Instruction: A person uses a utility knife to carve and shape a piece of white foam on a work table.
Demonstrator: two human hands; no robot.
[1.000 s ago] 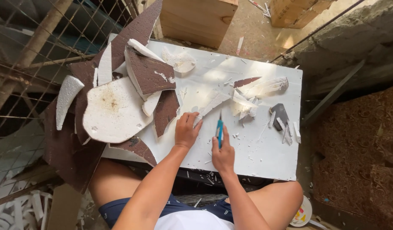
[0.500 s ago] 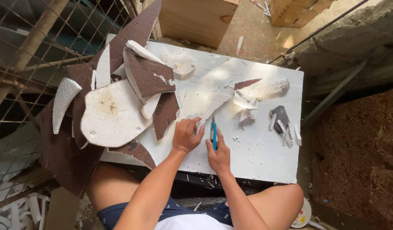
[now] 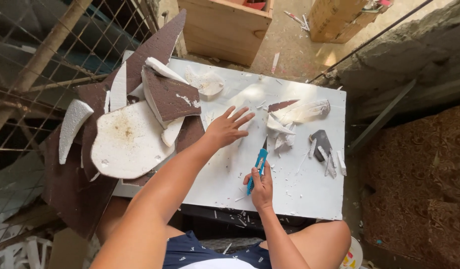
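Since the earlier frame, the left hand (image 3: 225, 128) has been spread flat on the white foam board (image 3: 309, 187) while the blue utility knife (image 3: 257, 169) is clasped in the right hand (image 3: 261, 187) — light, brittle, best pinned flat.

The knife (image 3: 259, 168), a slim blue utility cutter, stands tilted on the white board (image 3: 309, 192), blade up and away, near the board's middle. A flat white foam sheet (image 3: 217, 117) lies just left of it.
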